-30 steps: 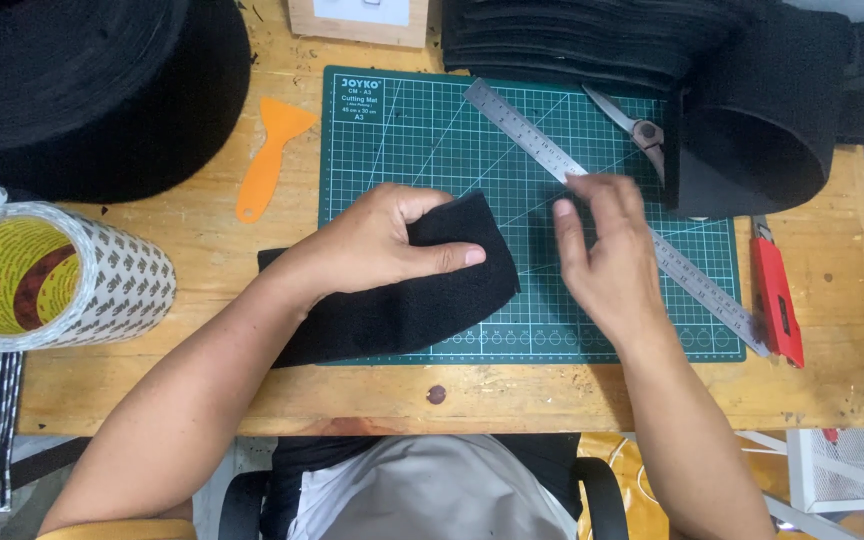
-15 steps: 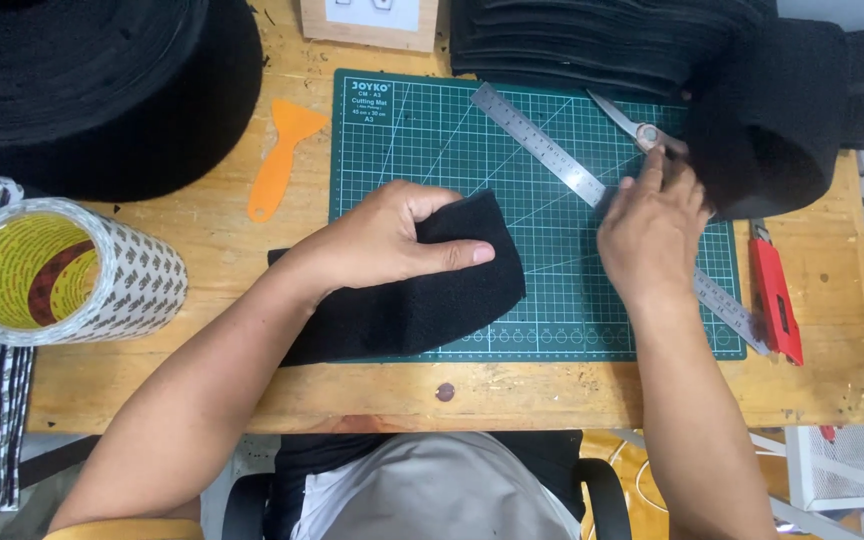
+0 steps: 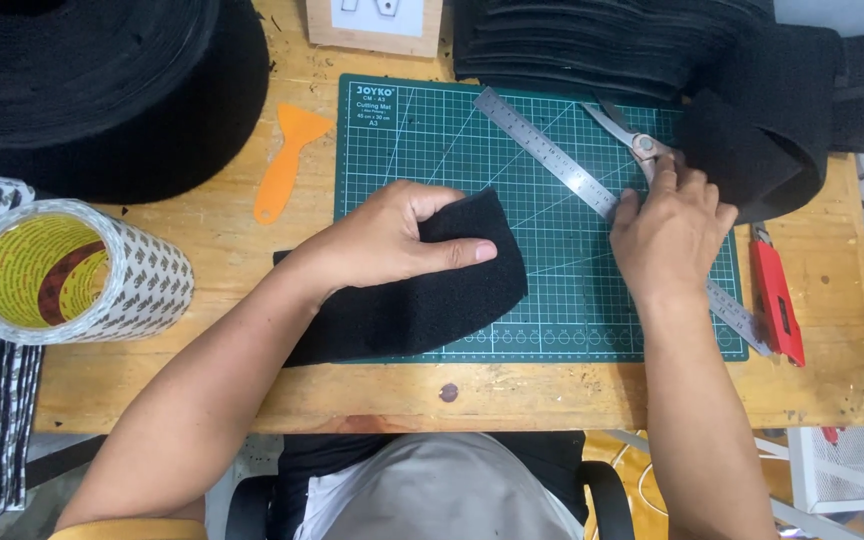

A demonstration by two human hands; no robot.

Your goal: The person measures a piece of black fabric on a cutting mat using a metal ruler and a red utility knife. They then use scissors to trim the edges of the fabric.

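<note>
The left hand [image 3: 392, 240] is lying open and flat on a black felt piece [image 3: 422, 290], which is resting partly on the green cutting mat [image 3: 402, 140] and partly over the mat's left edge onto the wooden surface [image 3: 222, 240]. The right hand [image 3: 670, 232] is curling around the scissors [image 3: 632, 135] at the mat's upper right corner, its fingers touching the handles, above the steel ruler [image 3: 552, 150] lying diagonally across the mat. An orange scraper [image 3: 287, 160] is sitting just left of the mat.

Black felt piece [image 3: 422, 300] lies flat on mat; steel scissors [image 3: 624, 133] lie beside it.
</note>
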